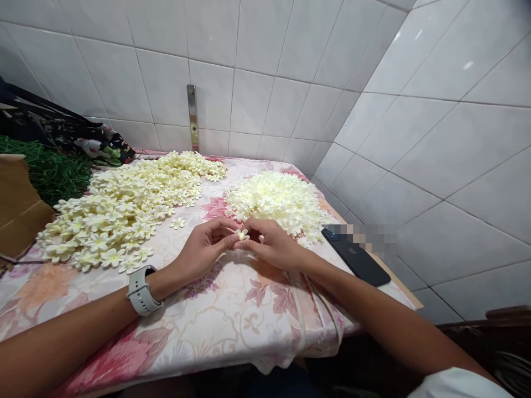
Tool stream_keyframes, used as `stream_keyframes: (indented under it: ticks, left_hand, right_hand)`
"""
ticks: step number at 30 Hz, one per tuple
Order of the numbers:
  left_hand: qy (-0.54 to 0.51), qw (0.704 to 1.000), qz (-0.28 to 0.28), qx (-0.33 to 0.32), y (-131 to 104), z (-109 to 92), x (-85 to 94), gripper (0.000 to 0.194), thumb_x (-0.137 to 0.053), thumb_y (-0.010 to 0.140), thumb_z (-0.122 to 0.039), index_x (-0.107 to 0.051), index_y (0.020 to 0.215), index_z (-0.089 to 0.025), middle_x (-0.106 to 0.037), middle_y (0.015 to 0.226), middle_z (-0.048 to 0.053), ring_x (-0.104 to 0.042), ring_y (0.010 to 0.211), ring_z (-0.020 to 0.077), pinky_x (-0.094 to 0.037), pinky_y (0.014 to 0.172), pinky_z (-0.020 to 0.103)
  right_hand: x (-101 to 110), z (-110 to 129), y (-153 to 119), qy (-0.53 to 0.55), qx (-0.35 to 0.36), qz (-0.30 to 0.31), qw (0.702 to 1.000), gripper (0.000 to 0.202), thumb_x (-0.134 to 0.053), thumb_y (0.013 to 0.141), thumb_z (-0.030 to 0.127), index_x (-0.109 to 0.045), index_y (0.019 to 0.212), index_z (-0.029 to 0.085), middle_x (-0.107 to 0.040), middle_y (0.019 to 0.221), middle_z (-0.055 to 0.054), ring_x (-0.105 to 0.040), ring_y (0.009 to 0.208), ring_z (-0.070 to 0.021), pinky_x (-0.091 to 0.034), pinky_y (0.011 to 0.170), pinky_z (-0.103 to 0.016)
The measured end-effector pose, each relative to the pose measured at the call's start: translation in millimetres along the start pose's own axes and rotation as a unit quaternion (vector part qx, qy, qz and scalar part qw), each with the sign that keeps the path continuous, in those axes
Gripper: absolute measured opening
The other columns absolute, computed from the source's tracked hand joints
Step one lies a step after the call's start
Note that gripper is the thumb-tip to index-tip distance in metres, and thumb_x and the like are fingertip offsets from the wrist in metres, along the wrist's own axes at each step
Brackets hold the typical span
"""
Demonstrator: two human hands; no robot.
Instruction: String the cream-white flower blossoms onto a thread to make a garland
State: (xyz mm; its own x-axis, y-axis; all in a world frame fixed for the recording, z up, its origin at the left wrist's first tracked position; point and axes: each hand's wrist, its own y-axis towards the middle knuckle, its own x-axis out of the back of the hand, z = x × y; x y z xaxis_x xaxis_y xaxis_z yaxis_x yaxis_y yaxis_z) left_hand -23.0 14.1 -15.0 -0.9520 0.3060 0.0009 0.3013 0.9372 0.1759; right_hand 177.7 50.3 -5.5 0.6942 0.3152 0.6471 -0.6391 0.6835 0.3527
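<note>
A small pale yellow-white flower [242,235] is pinched between the fingertips of both my hands, near the middle of the table. My left hand [207,247], with a pale watch strap on the wrist, grips it from the left. From the right, my right hand [271,243] holds the same flower, fingers curled. Beyond my left hand spreads a large heap of cream-yellow flowers [128,199]. A whiter flower heap [276,199] lies just beyond my right hand. One loose flower [177,223] rests on the cloth between the heaps.
The table has a floral cloth [232,326]. A dark phone [357,257] lies at its right edge. At the far left are brown cardboard [20,210], green artificial foliage [58,171] and a black floral-patterned bag [93,141]. Tiled walls [257,44] stand behind and to the right.
</note>
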Motion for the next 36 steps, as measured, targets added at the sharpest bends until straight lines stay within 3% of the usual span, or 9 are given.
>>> stream_keyframes:
  ticks: [5, 11, 17, 21, 26, 31, 36]
  left_hand:
    - [0.003, 1.000, 0.015, 0.007, -0.6, 2.6, -0.7, 0.029, -0.074, 0.086, -0.039, -0.066, 0.101, -0.016, -0.072, 0.086, 0.004, -0.066, 0.078, 0.0144, -0.052, 0.070, 0.025]
    - [0.043, 0.999, 0.006, -0.004, -1.9, 0.6, -1.4, 0.025, -0.074, 0.085, -0.038, -0.064, 0.089, -0.015, -0.066, 0.078, 0.002, -0.057, 0.068, 0.0113, -0.047, 0.063, 0.024]
    - [0.055, 0.998, -0.014, -0.020, 0.6, 0.4, -0.1, 0.026, -0.071, 0.087, -0.041, -0.064, 0.091, -0.016, -0.062, 0.074, 0.000, -0.053, 0.065, 0.0113, -0.041, 0.059, 0.023]
    - [0.058, 0.998, -0.018, -0.023, 0.4, -0.6, -0.5, 0.028, -0.072, 0.086, -0.042, -0.064, 0.087, -0.015, -0.063, 0.074, 0.001, -0.054, 0.065, 0.0114, -0.041, 0.060, 0.024]
    - [0.059, 0.998, 0.001, -0.004, 0.5, 0.2, 0.1, 0.029, -0.067, 0.089, -0.043, -0.063, 0.085, -0.014, -0.061, 0.075, 0.000, -0.054, 0.068, 0.0113, -0.044, 0.063, 0.024]
    - [0.013, 0.999, 0.031, 0.002, 0.3, 3.8, -1.0, 0.028, -0.074, 0.085, -0.039, -0.061, 0.092, -0.016, -0.062, 0.084, 0.001, -0.059, 0.075, 0.0125, -0.048, 0.069, 0.026]
    - [0.037, 0.999, -0.005, -0.007, 0.7, 2.5, -1.1, 0.026, -0.074, 0.084, -0.038, -0.063, 0.090, -0.016, -0.062, 0.079, 0.000, -0.057, 0.070, 0.0116, -0.046, 0.064, 0.024]
  right_hand:
    - [-3.0, -4.4, -1.3, 0.112, -0.044, -0.007, 0.993, 0.030, -0.070, 0.087, 0.041, -0.062, 0.072, 0.015, -0.054, 0.066, 0.002, -0.048, 0.065, -0.0111, -0.037, 0.061, -0.024]
    - [0.8, -4.7, -1.2, 0.109, -0.031, 0.032, 0.993, 0.022, -0.063, 0.090, 0.029, -0.067, 0.074, 0.014, -0.059, 0.068, 0.000, -0.051, 0.064, -0.0117, -0.039, 0.062, -0.024]
    - [4.8, 0.1, 1.7, 0.065, -0.021, 0.026, 0.997, 0.036, -0.055, 0.097, 0.039, -0.061, 0.069, 0.016, -0.050, 0.066, 0.001, -0.046, 0.065, -0.0118, -0.037, 0.065, -0.026]
    - [-2.8, -0.7, 1.3, 0.178, -0.086, -0.019, 0.980, 0.032, -0.073, 0.084, 0.047, -0.063, 0.082, 0.017, -0.058, 0.078, 0.000, -0.053, 0.073, -0.0128, -0.042, 0.066, -0.026]
    - [-8.1, -3.0, 0.8, 0.276, -0.121, -0.047, 0.952, 0.038, -0.085, 0.070, 0.047, -0.063, 0.073, 0.017, -0.060, 0.073, 0.000, -0.053, 0.065, -0.0119, -0.043, 0.061, -0.026]
    - [-3.8, 0.9, 0.9, 0.208, -0.100, -0.045, 0.972, 0.041, -0.069, 0.084, 0.056, -0.067, 0.071, 0.017, -0.061, 0.073, -0.002, -0.054, 0.067, -0.0139, -0.043, 0.063, -0.028]
    - [-6.5, 4.6, 1.6, 0.168, -0.077, -0.081, 0.979, 0.048, -0.064, 0.087, 0.058, -0.060, 0.062, 0.017, -0.053, 0.065, 0.000, -0.049, 0.066, -0.0137, -0.041, 0.065, -0.029]
